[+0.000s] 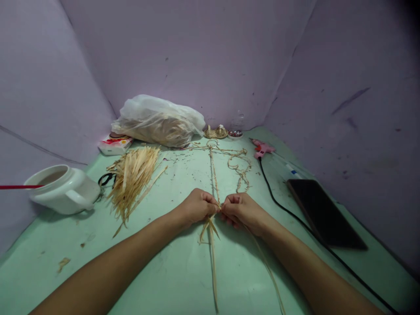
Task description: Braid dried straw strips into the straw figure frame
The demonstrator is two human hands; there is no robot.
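Both hands meet at the near end of a thin braided straw cord [214, 173], which runs straight back across the green table. My left hand [199, 205] pinches the cord's end between thumb and fingers. Close against it, my right hand [241, 212] is closed in a pinch on a straw strand at the same spot. Loose straw strands [213, 258] hang from the pinch toward me, and one long strand trails under my right wrist. The fingertips hide the exact crossing of the strands. More knotted cord [241, 168] lies in loops beyond my right hand.
A bundle of dry straw [134, 177] lies at left, beside black-handled scissors [106, 178] and a white pot [64, 190]. A stuffed plastic bag [160, 120] sits at the back. To the right are a pink glue gun [262, 148], its black cable [285, 209] and a dark tablet [324, 214].
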